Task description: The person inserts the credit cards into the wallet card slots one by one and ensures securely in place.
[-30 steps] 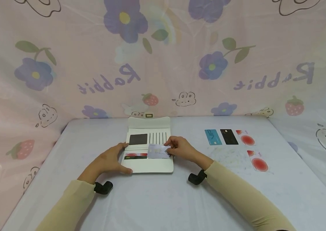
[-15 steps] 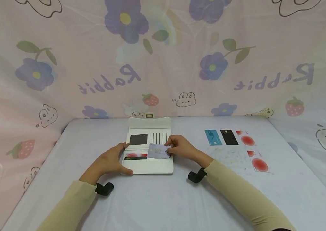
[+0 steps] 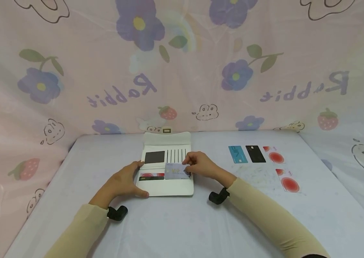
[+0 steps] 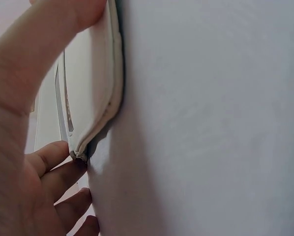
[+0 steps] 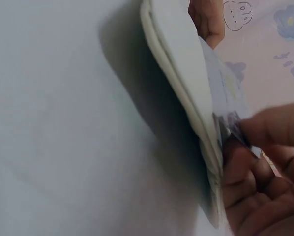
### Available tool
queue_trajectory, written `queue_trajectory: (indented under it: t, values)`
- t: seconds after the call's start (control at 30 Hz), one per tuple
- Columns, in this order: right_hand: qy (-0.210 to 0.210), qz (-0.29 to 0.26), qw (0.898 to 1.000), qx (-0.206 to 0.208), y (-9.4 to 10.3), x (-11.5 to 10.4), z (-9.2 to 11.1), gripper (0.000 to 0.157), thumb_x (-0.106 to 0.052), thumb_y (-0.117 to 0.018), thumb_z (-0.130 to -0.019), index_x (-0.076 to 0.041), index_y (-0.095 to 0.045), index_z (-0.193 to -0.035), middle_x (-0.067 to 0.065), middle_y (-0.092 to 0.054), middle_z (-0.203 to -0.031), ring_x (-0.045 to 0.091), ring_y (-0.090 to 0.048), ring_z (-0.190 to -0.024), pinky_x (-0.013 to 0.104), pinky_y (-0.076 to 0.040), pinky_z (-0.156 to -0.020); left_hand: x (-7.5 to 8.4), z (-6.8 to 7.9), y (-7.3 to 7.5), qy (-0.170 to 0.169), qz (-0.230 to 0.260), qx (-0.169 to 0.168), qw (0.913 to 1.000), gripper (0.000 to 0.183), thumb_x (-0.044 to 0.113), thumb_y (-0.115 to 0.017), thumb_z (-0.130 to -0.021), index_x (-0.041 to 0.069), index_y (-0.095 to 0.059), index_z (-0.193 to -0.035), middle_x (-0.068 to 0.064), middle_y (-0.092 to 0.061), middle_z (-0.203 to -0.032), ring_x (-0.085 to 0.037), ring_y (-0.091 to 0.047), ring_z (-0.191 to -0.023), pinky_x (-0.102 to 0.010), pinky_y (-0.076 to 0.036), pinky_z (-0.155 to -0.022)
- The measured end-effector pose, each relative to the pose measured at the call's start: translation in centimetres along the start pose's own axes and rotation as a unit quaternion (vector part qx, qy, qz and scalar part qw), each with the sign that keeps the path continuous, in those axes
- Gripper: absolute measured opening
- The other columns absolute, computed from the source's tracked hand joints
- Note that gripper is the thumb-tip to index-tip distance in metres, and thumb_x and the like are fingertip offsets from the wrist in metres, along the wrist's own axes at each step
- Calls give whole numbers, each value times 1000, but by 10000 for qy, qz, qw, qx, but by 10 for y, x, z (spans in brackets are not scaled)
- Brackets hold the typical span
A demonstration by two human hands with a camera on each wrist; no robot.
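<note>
A white wallet point(image 3: 169, 187) lies unfolded on the table, its clasp flap at the far side. My left hand point(image 3: 122, 181) holds its left edge. In the left wrist view the thumb point(image 4: 48, 29) lies over the wallet's near part and the fingers point(image 4: 63, 182) bend against its side. My right hand point(image 3: 201, 165) pinches the right end of a lilac card point(image 3: 175, 171) between thumb and fingertips. That card lies over the wallet's lower right pocket, seen edge-on in the right wrist view point(image 5: 220, 78). How deep it sits in the slot is hard to tell. Red and black cards point(image 3: 151, 176) show in the lower left pocket.
Right of the wallet lie a blue card point(image 3: 238, 154), a black card point(image 3: 255, 154) and two white cards with red circles, one farther point(image 3: 276, 157) and one nearer point(image 3: 290, 184). A printed curtain point(image 3: 182, 71) hangs behind the table.
The lilac card's tilt shifts slightly; it now lies nearly level with the pocket edge. My right hand keeps its pinch, and my left hand stays on the wallet.
</note>
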State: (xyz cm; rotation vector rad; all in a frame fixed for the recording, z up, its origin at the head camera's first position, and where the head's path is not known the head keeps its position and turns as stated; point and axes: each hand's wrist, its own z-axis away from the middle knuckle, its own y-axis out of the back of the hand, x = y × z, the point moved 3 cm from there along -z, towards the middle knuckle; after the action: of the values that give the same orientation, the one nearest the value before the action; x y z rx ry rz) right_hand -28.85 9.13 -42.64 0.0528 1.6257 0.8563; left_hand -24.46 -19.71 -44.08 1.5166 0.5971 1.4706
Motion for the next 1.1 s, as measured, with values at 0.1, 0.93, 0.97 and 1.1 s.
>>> queue_trajectory:
  t: [0.1, 0.93, 0.97, 1.1]
  values:
    - [-112, -4, 9998, 168, 0, 1, 5, 14, -4, -67, -81, -6, -65, -95, 4, -62, -77, 12, -51, -63, 22, -44, -54, -1, 0, -1, 2, 3, 11, 10000, 125, 65, -88, -46, 11, -35, -145, -15, -39, -151, -36, -36, -140, -55, -33, -112]
    - [-136, -501, 9986, 45, -4, 3, 6, 14, 1, -70, -81, -1, -68, -94, 5, -65, -75, 12, -55, -58, 23, -50, -53, -2, -2, 2, 143, -97, -88, 9998, 127, 67, -87, -44, 12, -34, -146, -16, -38, -152, -37, -36, -140, -57, -33, -111]
    - [-92, -483, 9988, 12, -4, 2, 6, 14, 1, -69, -81, -1, -68, -95, 6, -65, -75, 11, -56, -58, 23, -51, -54, -2, -2, 2, 157, -87, -95, 9998, 127, 67, -87, -44, 13, -34, -146, -15, -38, -153, -36, -35, -140, -56, -32, -111]
    - [40, -479, 9988, -89, -3, 2, 4, 14, 2, -68, -82, 3, -68, -95, 11, -68, -81, 11, -59, -61, 24, -55, -57, -1, -1, 2, 156, -82, -102, 9998, 127, 67, -87, -44, 13, -34, -146, -14, -38, -153, -35, -35, -140, -56, -33, -111]
